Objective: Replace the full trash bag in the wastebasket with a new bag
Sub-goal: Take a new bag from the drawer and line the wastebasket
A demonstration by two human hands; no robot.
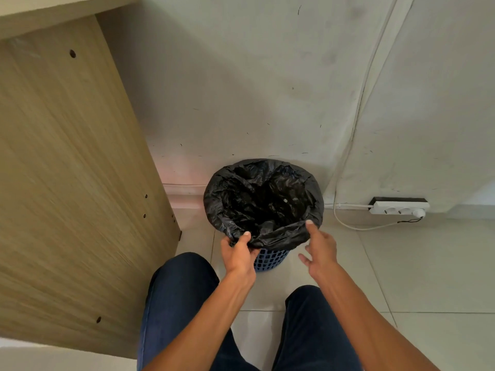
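A small blue mesh wastebasket (270, 259) stands on the tiled floor against the wall. A black trash bag (263, 202) lines it, its edge folded down over the rim. My left hand (239, 254) pinches the bag's folded edge at the near left of the rim. At the near right of the rim, my right hand (320, 246) has its fingers spread, and one fingertip touches the bag's edge. The bag's inside is dark, so what it holds is hidden.
A wooden desk side panel (72, 167) rises at the left, close to the basket. A white power strip (399, 207) with a cable (348, 223) lies on the floor at the right by the wall. My knees in dark trousers (179, 298) are below the basket.
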